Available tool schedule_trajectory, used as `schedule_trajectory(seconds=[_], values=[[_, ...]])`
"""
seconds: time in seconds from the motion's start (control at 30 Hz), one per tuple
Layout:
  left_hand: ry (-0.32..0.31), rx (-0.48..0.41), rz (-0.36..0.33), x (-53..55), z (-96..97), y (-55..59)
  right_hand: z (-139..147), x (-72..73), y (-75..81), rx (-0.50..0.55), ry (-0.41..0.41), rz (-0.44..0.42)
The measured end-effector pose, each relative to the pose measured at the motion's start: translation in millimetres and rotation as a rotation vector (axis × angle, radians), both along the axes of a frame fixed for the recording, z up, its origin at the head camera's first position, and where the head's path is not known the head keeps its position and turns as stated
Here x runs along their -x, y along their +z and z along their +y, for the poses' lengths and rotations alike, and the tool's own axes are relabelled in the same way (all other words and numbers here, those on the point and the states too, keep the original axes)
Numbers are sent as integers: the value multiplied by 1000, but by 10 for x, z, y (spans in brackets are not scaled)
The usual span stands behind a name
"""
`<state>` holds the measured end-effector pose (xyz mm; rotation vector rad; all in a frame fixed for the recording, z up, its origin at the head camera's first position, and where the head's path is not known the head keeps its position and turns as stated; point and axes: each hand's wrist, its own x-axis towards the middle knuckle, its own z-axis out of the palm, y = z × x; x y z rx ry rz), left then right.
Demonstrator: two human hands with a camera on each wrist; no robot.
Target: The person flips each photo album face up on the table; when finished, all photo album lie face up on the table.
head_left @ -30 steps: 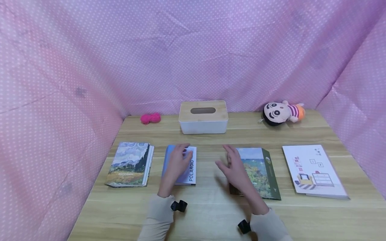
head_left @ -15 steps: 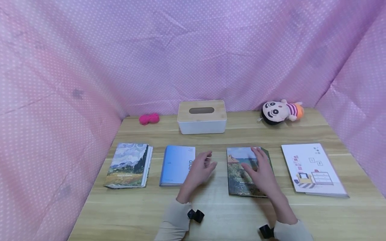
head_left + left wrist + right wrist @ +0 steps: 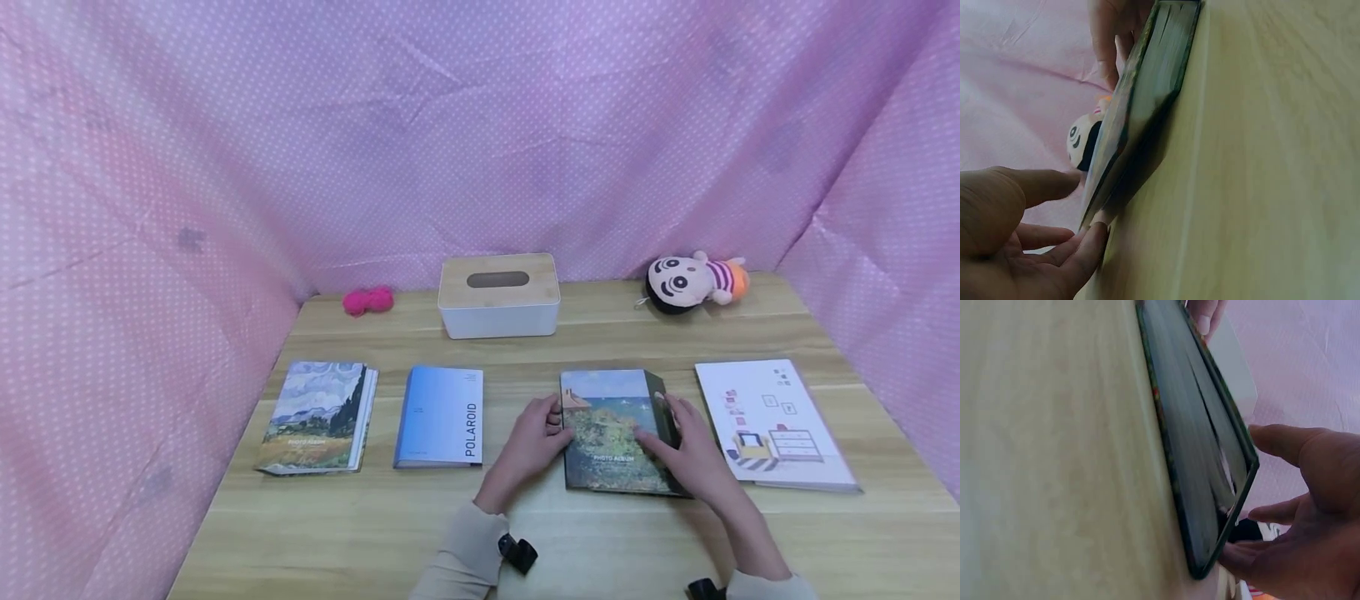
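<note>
A photo album [image 3: 607, 425] with a painted landscape cover lies between my two hands, its dark green spine on the right. At its left edge, my left hand [image 3: 531, 442] holds on with the thumb over the cover and fingers at the side. My right hand [image 3: 693, 454] grips the spine side, thumb on the cover. In the left wrist view the album's page block [image 3: 1163, 56] shows edge-on, with the left fingers [image 3: 1088, 250] at the cover's lower edge. Seen from the right wrist, the right thumb [image 3: 1285, 444] touches the top cover's edge and the fingers meet the spine.
Left of the hands lie a blue Polaroid album [image 3: 441, 417] and another painted photo album [image 3: 315, 417]. A white illustrated album [image 3: 776, 425] is close to the right hand. Behind stand a tissue box [image 3: 498, 317], a pink bow-shaped item [image 3: 367, 301] and a plush doll [image 3: 693, 282].
Both hands have moved right, the left from above the Polaroid album. They now hold the green-spined photo album at its two sides.
</note>
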<state>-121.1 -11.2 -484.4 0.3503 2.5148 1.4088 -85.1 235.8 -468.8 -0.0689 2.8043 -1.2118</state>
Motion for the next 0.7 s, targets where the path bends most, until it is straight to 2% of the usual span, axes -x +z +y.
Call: schedule_trajectory(seconds=[0.17,0.37,0.57,0.7], values=[[-7,52,19,1,72,-7,47,-10,-28,29,29,3],[7,51,-19,-11,139,-9,79,-46,-41,97,-1,-108],[3,47,-25,-34,170,-2,83,-56,-26,317,-26,-187],[-4,46,-12,-21,170,14,69,-71,50,434,-57,-218]])
